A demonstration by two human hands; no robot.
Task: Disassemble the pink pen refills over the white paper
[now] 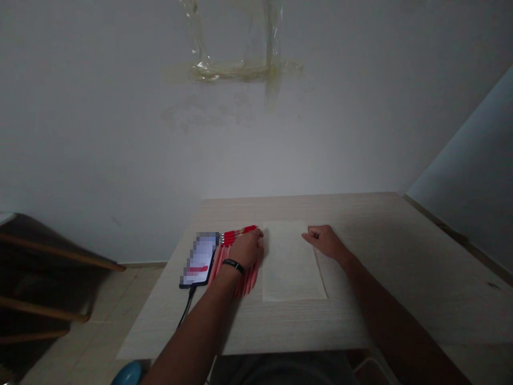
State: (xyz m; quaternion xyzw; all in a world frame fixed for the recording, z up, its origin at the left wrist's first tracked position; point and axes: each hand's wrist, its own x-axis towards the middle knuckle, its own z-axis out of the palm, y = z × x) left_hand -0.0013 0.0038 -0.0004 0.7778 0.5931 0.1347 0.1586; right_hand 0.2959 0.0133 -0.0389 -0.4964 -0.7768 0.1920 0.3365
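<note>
My left hand (246,248), with a black wristband (233,266), lies curled over a fan of pink strips (236,278) whose red-capped ends (236,235) point to the far side. Whether its fingers grip them is hidden. A sheet of pale paper (290,262) lies flat between my hands, touching neither clearly. My right hand (324,240) rests in a loose curl at the paper's upper right corner, holding nothing. To the left of the strips lies a smartphone (199,259) with a blurred screen, and its black cable (186,306) runs toward the near edge.
The pale wood table (401,256) meets a grey wall with patches of clear tape (236,72). Dark wooden rails (52,246) stand beyond the table's left edge, above a tiled floor. A blue rounded object (128,373) shows at the bottom.
</note>
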